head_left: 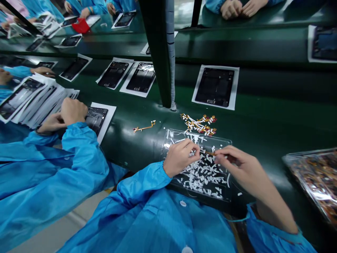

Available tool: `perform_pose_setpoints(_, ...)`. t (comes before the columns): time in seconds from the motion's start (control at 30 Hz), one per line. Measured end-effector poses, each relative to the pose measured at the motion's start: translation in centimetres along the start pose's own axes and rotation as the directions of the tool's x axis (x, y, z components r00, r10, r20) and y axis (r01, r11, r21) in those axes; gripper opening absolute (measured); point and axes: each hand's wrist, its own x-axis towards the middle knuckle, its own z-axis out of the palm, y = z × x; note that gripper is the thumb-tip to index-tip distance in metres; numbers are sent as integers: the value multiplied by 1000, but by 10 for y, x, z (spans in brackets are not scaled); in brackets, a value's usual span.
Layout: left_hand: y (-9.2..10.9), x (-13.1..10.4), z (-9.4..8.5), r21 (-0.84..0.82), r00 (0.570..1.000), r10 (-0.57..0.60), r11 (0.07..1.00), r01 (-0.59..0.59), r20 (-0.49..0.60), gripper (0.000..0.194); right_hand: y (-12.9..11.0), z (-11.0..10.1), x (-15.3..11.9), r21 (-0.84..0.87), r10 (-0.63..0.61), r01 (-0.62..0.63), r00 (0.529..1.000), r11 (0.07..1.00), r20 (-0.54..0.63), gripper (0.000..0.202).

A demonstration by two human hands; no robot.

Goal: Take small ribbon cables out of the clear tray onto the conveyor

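And here you are, both hands at work over the clear tray (220, 140), a thin orange strip (210, 153) stretched between them! Your right grip (238, 165) has its right end pinched between thumb and finger; your left grip (181, 156) is closed at the left end, fingertips partly hiding it. White scraps (202, 174) are scattered under your hands in the tray, and just beyond it on the green surface (263, 123) sits a loose pile of similar strips (197, 123).

How does it handle? Next to nothing in weight, I'd judge: soft and bendy along its length, probably smooth enough to slide. Looks fragile too, so a hard crease or sharp tug could damage it. Best hold, by my reckoning: a light pinch on the flat edges near each end, clear of any small fittings, without twisting that slim middle!
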Motion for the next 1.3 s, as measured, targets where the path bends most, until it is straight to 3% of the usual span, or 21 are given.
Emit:
perform_pose_setpoints(0.13,-12,-4,-1,59,997,-26,998,22,70,11,-6,-34,-12,-30,17,-17,1000,999,6,31)
perform_pose_setpoints(0.23,-2,2,-10,-147,998,-46,988,52,49,24,-11,-42,-10,-106,-40,43,999,993,26,43)
perform_pose_setpoints(0.33,16,14,-17,-463,992,-14,884,69,122,24,-14,-30,1,-115,-94,104,992,988,86,53)
perform_pose_setpoints(0.4,25,22,-18,-549,985,0,830,95,170,20,-16,-20,8,-96,-129,142,983,985,127,54)
perform_pose_setpoints(0.63,26,26,-12,-550,958,-229,784,286,173,12,-21,-9,8,-313,-295,274,955,909,-22,40)
perform_pose_setpoints(0.77,29,24,-10,-589,968,-224,769,247,113,18,-21,-6,7,-334,-281,236,955,913,-95,42)
perform_pose_setpoints(0.97,31,23,-7,-606,966,-243,758,243,85,22,-19,1,9,-394,-275,221,958,892,-85,17)
perform_pose_setpoints(1.07,29,23,-4,-652,954,-275,703,284,120,24,-17,11,9,-550,-351,227,928,804,-129,14)
perform_pose_setpoints(1.2,25,24,3,-723,927,-332,595,351,177,24,-13,28,11,-754,-426,136,882,643,-204,15)
perform_pose_setpoints(1.3,21,23,6,-729,926,-345,594,341,153,22,-10,33,13,-689,-409,155,886,708,-220,10)
